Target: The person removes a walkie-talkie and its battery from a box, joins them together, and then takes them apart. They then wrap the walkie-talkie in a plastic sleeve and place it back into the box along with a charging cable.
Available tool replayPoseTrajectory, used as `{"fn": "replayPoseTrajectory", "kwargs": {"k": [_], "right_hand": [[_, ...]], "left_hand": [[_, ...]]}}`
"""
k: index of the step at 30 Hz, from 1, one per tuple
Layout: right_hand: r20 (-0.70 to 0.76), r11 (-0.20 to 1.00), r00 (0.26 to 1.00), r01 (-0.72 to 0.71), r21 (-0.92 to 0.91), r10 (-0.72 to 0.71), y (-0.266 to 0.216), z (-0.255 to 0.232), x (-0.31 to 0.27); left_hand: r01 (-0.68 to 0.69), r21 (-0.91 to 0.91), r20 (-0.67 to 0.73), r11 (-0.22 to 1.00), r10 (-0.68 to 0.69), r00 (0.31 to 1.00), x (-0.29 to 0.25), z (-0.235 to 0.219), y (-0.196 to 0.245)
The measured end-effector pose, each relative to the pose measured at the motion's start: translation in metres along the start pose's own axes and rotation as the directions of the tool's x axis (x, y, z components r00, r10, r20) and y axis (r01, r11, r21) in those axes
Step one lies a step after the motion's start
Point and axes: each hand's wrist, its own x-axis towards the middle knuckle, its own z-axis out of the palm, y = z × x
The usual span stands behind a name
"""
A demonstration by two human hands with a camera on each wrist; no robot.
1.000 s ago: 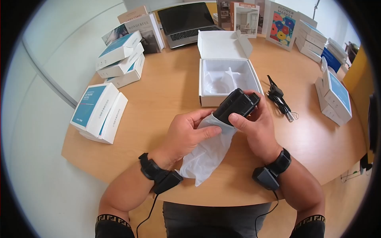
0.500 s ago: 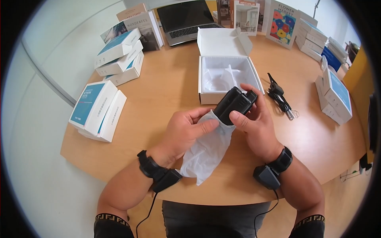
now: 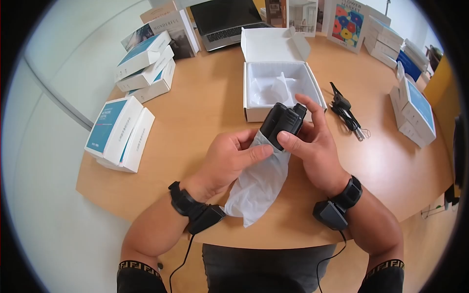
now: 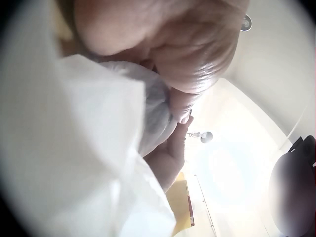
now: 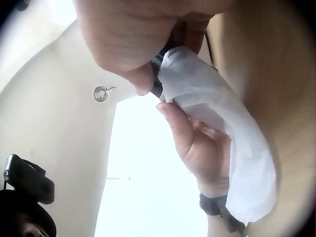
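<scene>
A black ribbed handheld device [image 3: 284, 123] stands partly out of a thin white pouch [image 3: 259, 183], over the table in front of the open box. My left hand [image 3: 233, 157] grips the pouch around the device's lower end, thumb across the pouch's mouth. From the other side, my right hand [image 3: 316, 151] holds the device, with the thumb pressed on its near face and the index finger raised beside its top. The pouch's loose end hangs down toward me. In the right wrist view the pouch [image 5: 217, 113] covers most of the device, and a dark edge shows under the fingers.
An open white box [image 3: 251, 113] with a moulded tray is just beyond the hands. Right of it lies a black clip with a coiled cable [image 3: 346, 115]. White-and-blue boxes [image 3: 115, 129] are stacked left and right. A laptop [image 3: 227, 24] and upright books [image 3: 347, 29] line the back.
The right index finger has lifted away from the device's top and straightened. The device has tilted slightly more upright. The left hand keeps its grip on the pouch.
</scene>
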Motion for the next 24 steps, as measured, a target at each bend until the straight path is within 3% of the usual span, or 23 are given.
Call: {"fn": "replayPoseTrajectory", "kwargs": {"k": [12,21,24], "right_hand": [[0.085,0.986,0.996,0.045,-0.158,-0.032,0.008,0.003,-0.003],[0.121,0.974,0.993,0.03,-0.225,-0.003,0.013,0.006,-0.006],[0.159,0.966,0.987,0.045,-0.256,-0.004,0.018,0.006,-0.009]], "left_hand": [[-0.004,-0.083,-0.059,0.997,0.0,0.998,0.005,-0.004,-0.007],[-0.087,-0.149,-0.116,0.985,0.07,0.991,0.005,0.001,-0.009],[-0.057,-0.19,-0.053,0.98,0.048,0.997,0.005,-0.001,-0.006]]}}
